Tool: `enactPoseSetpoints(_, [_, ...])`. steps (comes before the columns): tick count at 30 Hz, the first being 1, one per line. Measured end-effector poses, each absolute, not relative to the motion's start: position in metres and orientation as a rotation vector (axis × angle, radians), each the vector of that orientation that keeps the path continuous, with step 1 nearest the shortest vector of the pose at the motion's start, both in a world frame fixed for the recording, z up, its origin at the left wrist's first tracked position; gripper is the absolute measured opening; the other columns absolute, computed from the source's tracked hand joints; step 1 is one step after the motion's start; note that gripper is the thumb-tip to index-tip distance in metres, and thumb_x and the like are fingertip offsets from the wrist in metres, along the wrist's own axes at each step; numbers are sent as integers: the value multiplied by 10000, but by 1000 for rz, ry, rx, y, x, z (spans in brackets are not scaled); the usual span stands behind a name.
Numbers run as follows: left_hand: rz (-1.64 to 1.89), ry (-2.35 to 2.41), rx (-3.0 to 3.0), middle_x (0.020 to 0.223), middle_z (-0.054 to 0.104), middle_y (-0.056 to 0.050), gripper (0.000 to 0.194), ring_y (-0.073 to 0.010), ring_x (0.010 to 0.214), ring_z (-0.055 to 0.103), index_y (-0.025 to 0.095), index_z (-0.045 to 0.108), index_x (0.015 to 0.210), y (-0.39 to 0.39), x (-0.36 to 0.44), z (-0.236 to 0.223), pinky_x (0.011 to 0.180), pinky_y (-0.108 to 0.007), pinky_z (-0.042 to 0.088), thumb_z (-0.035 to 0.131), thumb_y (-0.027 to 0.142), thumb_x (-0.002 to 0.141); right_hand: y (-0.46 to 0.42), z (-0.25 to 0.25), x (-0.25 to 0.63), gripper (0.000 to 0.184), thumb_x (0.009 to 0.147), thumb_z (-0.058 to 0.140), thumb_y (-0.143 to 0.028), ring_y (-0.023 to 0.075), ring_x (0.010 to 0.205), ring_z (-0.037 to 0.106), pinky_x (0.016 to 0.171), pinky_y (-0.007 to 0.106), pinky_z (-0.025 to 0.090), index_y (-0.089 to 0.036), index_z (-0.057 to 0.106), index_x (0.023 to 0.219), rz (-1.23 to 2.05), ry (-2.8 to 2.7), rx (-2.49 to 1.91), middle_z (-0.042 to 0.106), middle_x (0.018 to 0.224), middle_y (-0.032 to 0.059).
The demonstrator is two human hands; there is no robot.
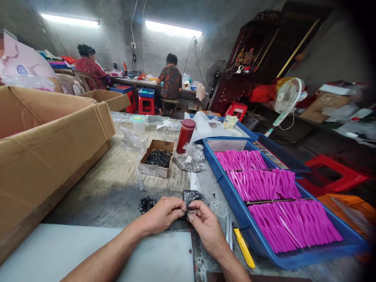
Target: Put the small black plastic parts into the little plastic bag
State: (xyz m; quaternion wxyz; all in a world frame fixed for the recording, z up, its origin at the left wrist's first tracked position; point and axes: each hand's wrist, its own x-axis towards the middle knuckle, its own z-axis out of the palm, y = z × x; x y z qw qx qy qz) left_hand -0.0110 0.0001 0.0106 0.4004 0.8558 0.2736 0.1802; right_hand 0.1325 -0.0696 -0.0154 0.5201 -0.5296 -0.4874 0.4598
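My left hand [167, 214] and my right hand [204, 223] meet above the near part of the table, thumbs and forefingers pinched together. A thin dark piece shows between the fingertips; it is too small to name. Just behind my hands is a black plastic bag [195, 196]. Left of it, partly behind my left hand, sits a pile of small black pieces [146, 204]. Farther back, a small cardboard box [154, 171] holds many more small black pieces [159, 158]. A yellow-handled tool [244, 248] rests to the right of my right hand.
A blue tray [249, 231] with rows of magenta strips [293, 225] stands at right. At left is a big cardboard box [49, 164], with a white board [158, 258] in front. A red canister [185, 136] and clear bag [190, 158] stand farther back. Other people sit beyond.
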Motion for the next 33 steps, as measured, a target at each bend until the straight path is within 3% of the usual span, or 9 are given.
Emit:
enactPoseSetpoints(19, [417,597,2287,667,545,8,141,-94,615,474,148,553,728,-1,-13,7,585,-165,355,423,120,775,-66,-8,142,103,726,436,-125,84,534,341,513,197,291,-195,451,800,1205,-1464,-1332,368,582,-69])
enactPoseSetpoints(33, [386,588,2307,680,561,1,157,-100,630,486,150,562,735,-1,-14,5,596,-170,360,414,120,778,-64,-4,141,120,696,451,-112,84,522,352,503,190,289,-192,458,785,1161,-1494,-1413,352,545,-77])
